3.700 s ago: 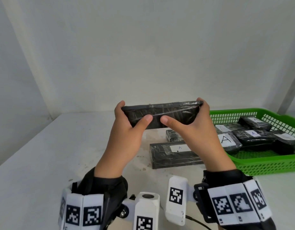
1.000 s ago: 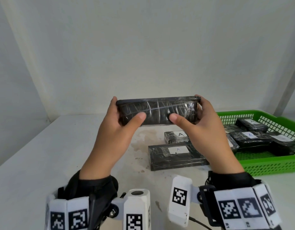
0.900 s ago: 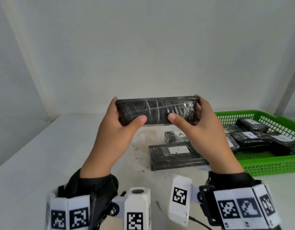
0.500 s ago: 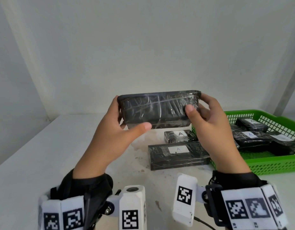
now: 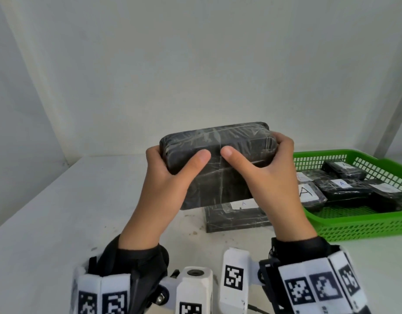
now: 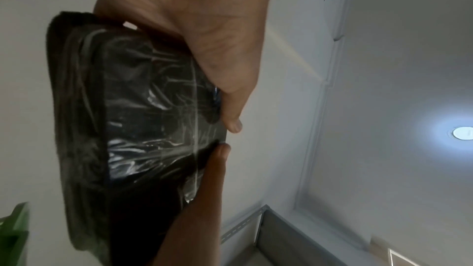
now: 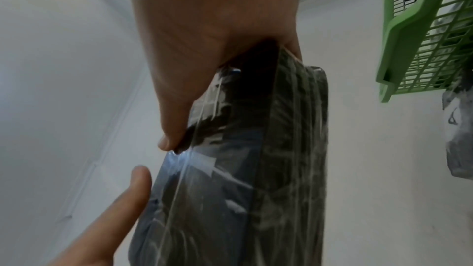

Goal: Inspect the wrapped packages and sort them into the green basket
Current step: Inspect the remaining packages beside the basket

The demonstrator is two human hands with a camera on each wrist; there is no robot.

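A black package (image 5: 218,164) wrapped in clear film is held up above the table by both hands. My left hand (image 5: 170,177) grips its left end, thumb on the near face. My right hand (image 5: 263,175) grips the right end the same way. No label shows on the faces turned to me. The left wrist view shows the package (image 6: 133,128) from below with both thumbs on it; the right wrist view shows the package (image 7: 243,159) likewise. To the right stands the green basket (image 5: 354,225) holding several labelled black packages (image 5: 342,189).
Another black package with a white "A" label (image 5: 236,216) lies flat on the white table (image 5: 59,211), behind my hands and left of the basket. A grey-white wall rises behind the table. A metal upright (image 5: 397,103) stands at the far right.
The package has been turned in my hands from its narrow edge to a broad face toward me and has come lower and nearer. Both thumbs now sit together on that face.
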